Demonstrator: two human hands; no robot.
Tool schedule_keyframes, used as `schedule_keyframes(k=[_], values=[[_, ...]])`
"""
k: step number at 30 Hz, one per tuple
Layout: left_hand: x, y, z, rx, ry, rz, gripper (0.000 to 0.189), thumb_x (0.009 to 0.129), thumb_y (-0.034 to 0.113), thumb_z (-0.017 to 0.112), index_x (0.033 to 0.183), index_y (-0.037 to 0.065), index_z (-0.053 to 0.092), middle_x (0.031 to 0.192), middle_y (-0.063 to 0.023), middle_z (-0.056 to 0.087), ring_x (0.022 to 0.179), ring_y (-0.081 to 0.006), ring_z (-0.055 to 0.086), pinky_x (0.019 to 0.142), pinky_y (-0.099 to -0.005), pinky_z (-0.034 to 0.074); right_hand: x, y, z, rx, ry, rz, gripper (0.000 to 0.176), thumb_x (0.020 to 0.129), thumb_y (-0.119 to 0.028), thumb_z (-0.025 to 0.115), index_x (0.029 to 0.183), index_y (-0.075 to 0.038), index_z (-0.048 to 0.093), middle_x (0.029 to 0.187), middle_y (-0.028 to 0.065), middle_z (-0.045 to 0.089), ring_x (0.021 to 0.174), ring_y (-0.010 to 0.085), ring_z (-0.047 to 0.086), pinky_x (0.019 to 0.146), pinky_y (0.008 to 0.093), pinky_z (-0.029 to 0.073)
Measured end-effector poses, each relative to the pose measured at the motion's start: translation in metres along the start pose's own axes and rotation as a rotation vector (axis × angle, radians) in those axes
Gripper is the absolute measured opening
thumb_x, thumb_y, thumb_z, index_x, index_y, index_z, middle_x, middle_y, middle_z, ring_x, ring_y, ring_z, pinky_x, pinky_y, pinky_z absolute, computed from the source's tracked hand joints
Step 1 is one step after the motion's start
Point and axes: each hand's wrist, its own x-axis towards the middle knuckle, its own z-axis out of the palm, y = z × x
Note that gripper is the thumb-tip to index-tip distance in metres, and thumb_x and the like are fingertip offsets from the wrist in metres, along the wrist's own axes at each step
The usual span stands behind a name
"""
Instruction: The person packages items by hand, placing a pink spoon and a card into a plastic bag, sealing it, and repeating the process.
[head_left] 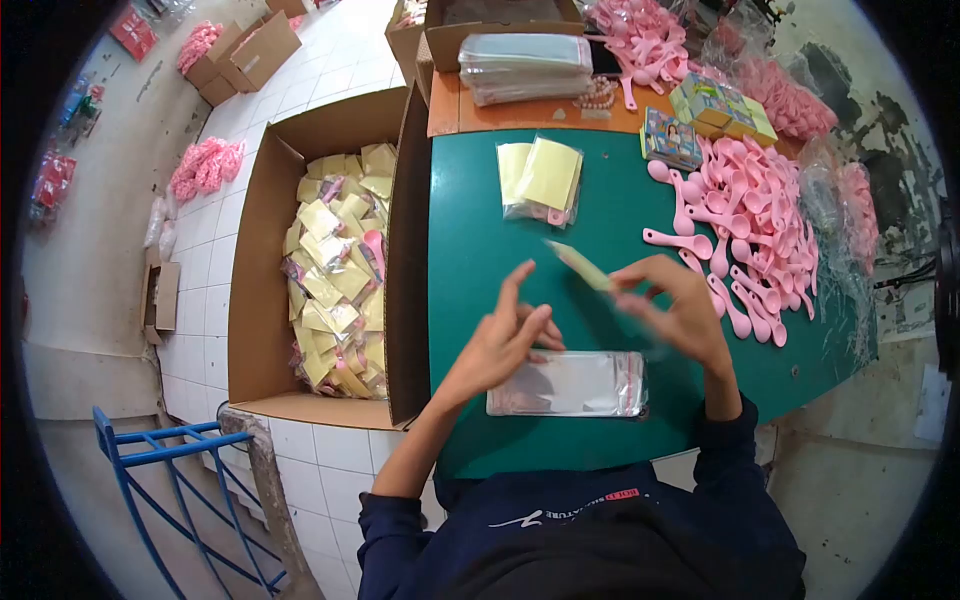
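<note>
My right hand (680, 305), smeared by motion, pinches a pale yellow card (582, 268) seen nearly edge-on above the green tabletop. Whether anything else is in those fingers cannot be made out. To its left, my left hand (505, 335) is open, fingers apart, holding nothing. Just beside and below it lies a stack of clear plastic sleeves (565, 385). Farther up the table, filled clear packets with yellow cards (545, 175) overlap each other. A heap of pink plastic spoons (745, 215) spreads to the right of my right hand.
A large cardboard box (262, 250) full of card packets (340, 270) stands left of the green table (465, 260). At the back are bundled clear sleeves (525, 65), printed card stacks (670, 138) and more pink spoons (640, 40). A blue metal frame (165, 440) stands lower left.
</note>
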Motion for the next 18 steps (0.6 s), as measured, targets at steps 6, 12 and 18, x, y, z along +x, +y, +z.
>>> schedule_keyframes(k=[6,12,18], values=[[-0.018,-0.033,0.008,-0.154,-0.124,-0.111,0.063,0.100,0.014,0.032,0.145,0.014,-0.012,0.114,-0.0223,0.059,0.101,-0.0257,0.063,0.081,-0.0336,0.054,-0.012,-0.014,0.036,-0.203,-0.283,-0.145,0.041,0.071,-0.014,0.072,0.108,-0.006,0.057,0.112,0.0113,0.051,0.103,0.0284,0.049,0.085,0.0371,0.041],[-0.032,-0.025,0.024,-0.124,-0.014,-0.081,0.059,0.097,0.007,0.037,0.146,0.008,0.004,0.113,-0.0196,0.058,0.103,-0.0246,0.061,0.083,-0.0334,0.053,-0.021,-0.004,0.039,-0.315,-0.330,-0.080,0.020,0.075,-0.010,0.066,0.091,-0.006,0.056,0.093,0.0089,0.050,0.093,0.0264,0.049,0.077,0.0365,0.040],[-0.038,-0.026,0.032,-0.034,0.016,-0.072,0.056,0.098,0.008,0.038,0.145,0.009,0.009,0.117,-0.0184,0.053,0.111,-0.0250,0.056,0.087,-0.0339,0.052,-0.022,0.001,0.043,-0.276,-0.389,-0.107,0.015,0.077,-0.012,0.063,0.089,-0.006,0.055,0.091,0.0086,0.050,0.093,0.0262,0.049,0.077,0.0360,0.039]])
